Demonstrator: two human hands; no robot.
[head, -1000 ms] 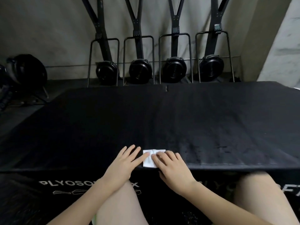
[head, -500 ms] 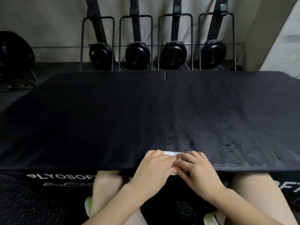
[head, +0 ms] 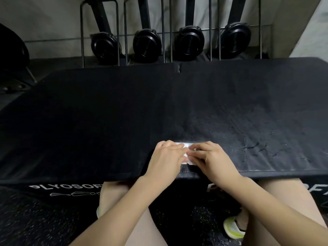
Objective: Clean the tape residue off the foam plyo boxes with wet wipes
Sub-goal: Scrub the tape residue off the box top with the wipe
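White wet wipe lies on plyo box top, near front edge, between and under both hands. Left hand and right hand meet fingertip to fingertip, fingers bent, pinching the wipe; most of it hidden.

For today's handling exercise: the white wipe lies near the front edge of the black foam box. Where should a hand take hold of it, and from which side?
Take the wet wipe at its far edge, the strip showing beyond the fingers, and come from above. It lies flat on the plyo box, so only a raised edge offers a pinch. The left hand and right hand cover most of it, so its near edge is hidden.
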